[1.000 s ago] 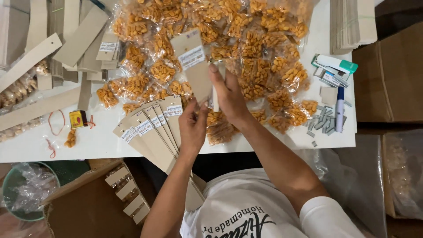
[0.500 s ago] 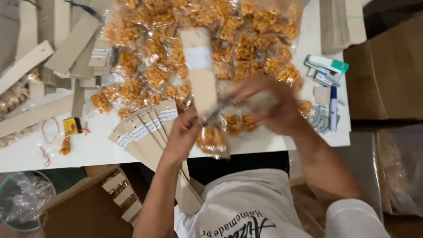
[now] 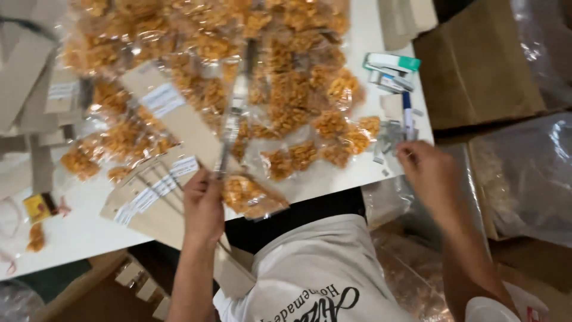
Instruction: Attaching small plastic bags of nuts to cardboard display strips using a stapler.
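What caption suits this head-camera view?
Left hand holds a clear snack bag; right hand reaches small grey clips.

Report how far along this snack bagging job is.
Done: many sealed clear bags of orange snacks lie piled on the white table. In hand: the left hand holds a snack bag beside a fan of brown card headers; the right hand reaches toward the staples and pen. Left: the unused headers.
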